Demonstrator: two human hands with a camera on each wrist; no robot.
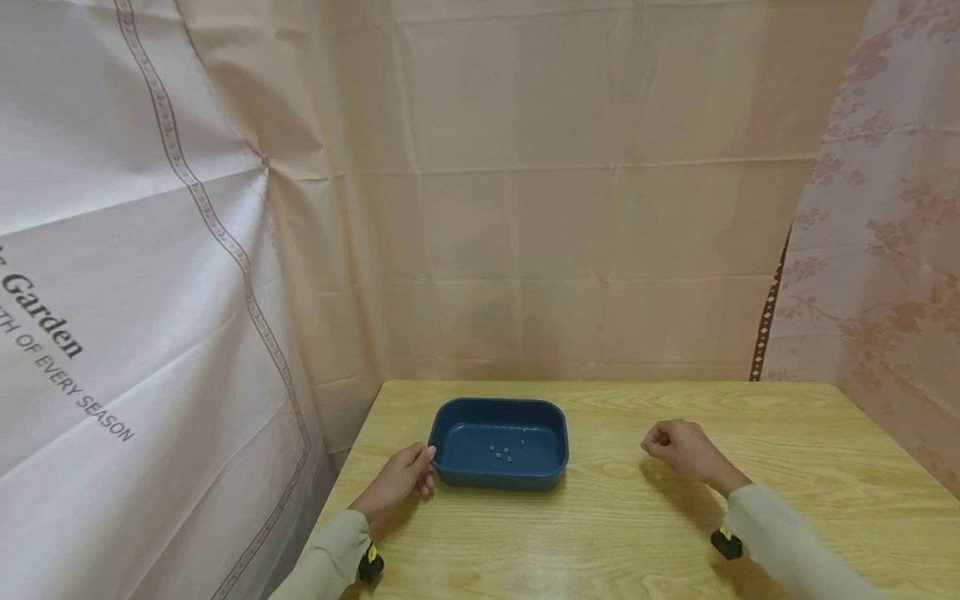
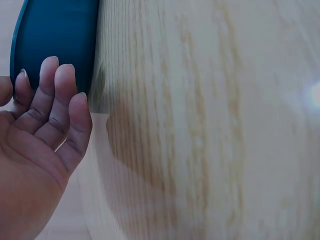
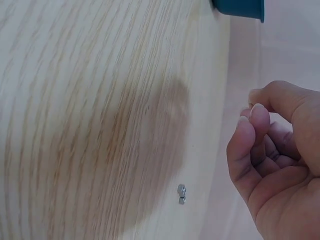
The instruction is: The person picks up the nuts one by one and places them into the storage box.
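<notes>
A dark blue rectangular basin (image 1: 498,482) stands on the table with several small metal nuts (image 1: 498,456) on its floor. My left hand (image 1: 405,475) grips its left end, thumb at the rim; in the left wrist view the other fingers lie against the outer wall. To the right of the basin, my right hand (image 1: 686,450) is above the table, its thumb and fingertips (image 3: 257,112) pinched together. No object shows between them. A small cluster of metal nuts (image 3: 181,194) lies on the wood near this hand in the right wrist view.
The wood-grain table (image 1: 615,533) reaches back to a beige cloth curtain (image 1: 510,208). Printed white cloth (image 1: 150,333) hangs on the left, and floral cloth (image 1: 892,250) on the right. Each wrist carries a small black camera (image 1: 726,543).
</notes>
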